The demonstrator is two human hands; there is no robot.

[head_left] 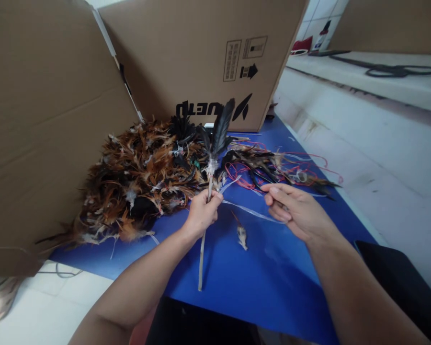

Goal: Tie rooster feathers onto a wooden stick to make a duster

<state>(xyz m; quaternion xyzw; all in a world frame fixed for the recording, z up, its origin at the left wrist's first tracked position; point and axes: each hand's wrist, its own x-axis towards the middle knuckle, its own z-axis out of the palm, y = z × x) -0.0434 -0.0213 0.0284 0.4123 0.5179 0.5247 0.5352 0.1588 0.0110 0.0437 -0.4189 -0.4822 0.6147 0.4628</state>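
Note:
My left hand [203,211] is closed around a thin wooden stick [201,263], held tilted over the blue table. Black feathers [221,132] stand at the stick's top, with pale fluff and a bit of red at their base. A clear plastic strip [253,211] runs from beside my left hand towards the right. My right hand [296,206] hovers to the right of the stick, thumb and forefinger pinched together; what they hold, if anything, is too small to make out. Between my hands, a small pale feather tuft [242,237] lies on the table.
A big heap of brown and black feather bundles [140,167] covers the table's left side, against a cardboard box [201,57]. Pink string [237,177] tangles with dark feathers [262,160] at the back right. Large scissors [398,69] lie on a ledge [366,60].

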